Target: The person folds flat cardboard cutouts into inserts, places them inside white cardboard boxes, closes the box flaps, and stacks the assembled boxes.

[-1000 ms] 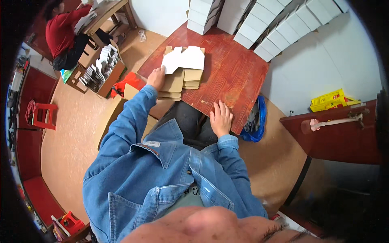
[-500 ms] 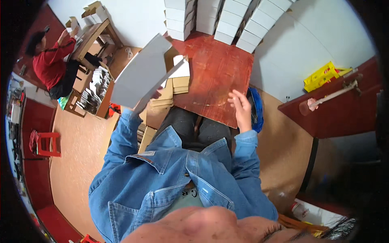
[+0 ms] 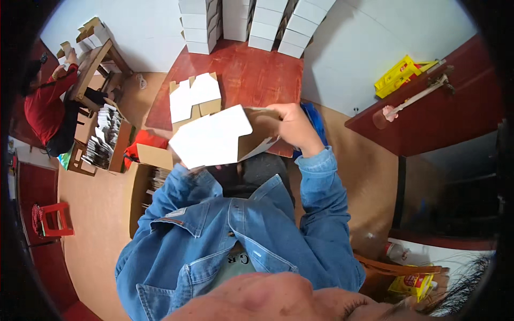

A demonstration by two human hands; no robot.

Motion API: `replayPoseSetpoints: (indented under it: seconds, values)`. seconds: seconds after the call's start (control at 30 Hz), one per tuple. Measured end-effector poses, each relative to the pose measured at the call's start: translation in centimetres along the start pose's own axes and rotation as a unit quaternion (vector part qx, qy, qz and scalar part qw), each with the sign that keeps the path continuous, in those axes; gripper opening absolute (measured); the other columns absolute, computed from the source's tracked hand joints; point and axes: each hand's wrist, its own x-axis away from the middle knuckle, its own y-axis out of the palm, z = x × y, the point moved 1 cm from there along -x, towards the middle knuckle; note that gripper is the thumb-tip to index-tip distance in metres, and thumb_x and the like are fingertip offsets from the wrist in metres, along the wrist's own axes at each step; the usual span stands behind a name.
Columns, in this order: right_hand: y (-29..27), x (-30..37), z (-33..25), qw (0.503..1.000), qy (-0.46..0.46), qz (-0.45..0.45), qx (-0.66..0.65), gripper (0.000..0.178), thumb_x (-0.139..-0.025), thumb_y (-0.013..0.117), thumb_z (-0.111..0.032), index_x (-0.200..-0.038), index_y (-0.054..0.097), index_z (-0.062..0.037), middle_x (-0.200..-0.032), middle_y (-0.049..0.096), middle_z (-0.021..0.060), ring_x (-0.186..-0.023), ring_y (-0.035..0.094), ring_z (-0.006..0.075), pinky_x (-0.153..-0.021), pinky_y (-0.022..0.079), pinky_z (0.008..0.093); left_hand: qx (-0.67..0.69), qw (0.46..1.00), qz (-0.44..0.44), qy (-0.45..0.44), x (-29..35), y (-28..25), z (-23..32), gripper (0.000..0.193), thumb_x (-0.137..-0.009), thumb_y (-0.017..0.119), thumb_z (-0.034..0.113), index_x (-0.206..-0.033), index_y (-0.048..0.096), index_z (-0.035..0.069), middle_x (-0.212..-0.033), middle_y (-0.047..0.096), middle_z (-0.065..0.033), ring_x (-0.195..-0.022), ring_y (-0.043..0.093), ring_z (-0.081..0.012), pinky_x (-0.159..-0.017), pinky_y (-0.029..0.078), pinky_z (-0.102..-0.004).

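A white cardboard box [image 3: 211,140], partly opened out with a brown inside, is held between my hands above my lap. My right hand [image 3: 297,128] grips its right end, fingers reaching into the open brown side. At its lower left edge is my left hand [image 3: 184,165], closed on the box and mostly hidden by it. Just beyond lie flat white and brown carton blanks [image 3: 195,96], stacked on the near left part of the red table [image 3: 257,77].
Stacks of white boxes [image 3: 267,27] stand along the table's far edge. At my left is an open carton [image 3: 140,187] of flat pieces. A co-worker in red [image 3: 51,104] handles a box at a wooden table [image 3: 96,67]. A red stool [image 3: 56,219] stands farther left.
The box has come down and right from my raised left hand to over my lap. My right hand, free before, now grips its right end. The view has shifted slightly.
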Motion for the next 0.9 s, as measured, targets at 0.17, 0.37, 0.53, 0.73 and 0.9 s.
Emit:
replayPoseSetpoints:
  seconds: [0.17,0.37,0.53,0.73,0.9]
  values:
    - [-3.2,0.1,0.2,0.988,0.002,0.125,0.093,0.018,-0.086,0.067,-0.013,-0.093,0.076,0.0009,-0.073,0.067,0.0032,-0.064,0.056,0.0114,-0.059,0.047,0.023,-0.369,0.926,0.071,0.022,-1.4,-3.5,4.4,0.022,-0.098,0.064,0.013,-0.117,0.067,0.004,-0.106,0.069,-0.0067,-0.09,0.063,-0.0128,-0.077,0.051,-0.0229]
    - [-2.4,-1.2,0.6,0.97,0.046,0.13,0.202,0.021,-0.087,0.065,-0.017,-0.086,0.075,0.0013,-0.072,0.067,0.0033,-0.062,0.054,0.0097,-0.057,0.044,0.0222,-0.599,0.728,-0.105,0.317,-1.3,11.5,6.3,0.042,-0.082,0.077,0.011,-0.121,0.065,0.004,-0.112,0.065,-0.0073,-0.094,0.057,-0.0172,-0.079,0.048,-0.0292]
    - [-0.6,-1.7,1.3,0.966,-0.002,0.129,0.224,0.028,-0.089,0.061,-0.023,-0.081,0.073,0.0017,-0.067,0.067,0.0068,-0.056,0.055,0.0157,-0.055,0.046,0.0291,-0.694,0.623,-0.097,0.348,-2.9,14.1,1.9,0.06,-0.079,0.082,0.028,-0.132,0.061,0.009,-0.112,0.064,-0.0076,-0.093,0.051,-0.0242,-0.089,0.042,-0.0344]
    - [-1.9,-2.0,2.7,0.976,0.138,0.168,-0.016,0.028,-0.089,0.06,-0.021,-0.083,0.072,0.003,-0.067,0.066,0.0087,-0.049,0.055,0.0167,-0.053,0.047,0.029,-0.707,0.654,-0.049,0.265,-4.3,11.1,0.2,0.052,-0.081,0.079,0.026,-0.129,0.064,0.013,-0.105,0.064,-0.0058,-0.089,0.047,-0.0235,-0.084,0.041,-0.0346]
    - [-2.1,-3.8,6.3,0.959,0.139,0.245,-0.014,0.029,-0.09,0.058,-0.02,-0.088,0.073,0.0045,-0.068,0.067,0.0106,-0.045,0.056,0.0177,-0.051,0.048,0.0293,-0.713,0.62,-0.008,0.327,-5.0,11.1,-0.3,0.04,-0.082,0.076,0.023,-0.121,0.065,0.019,-0.101,0.064,-0.006,-0.083,0.045,-0.0236,-0.077,0.037,-0.0373]
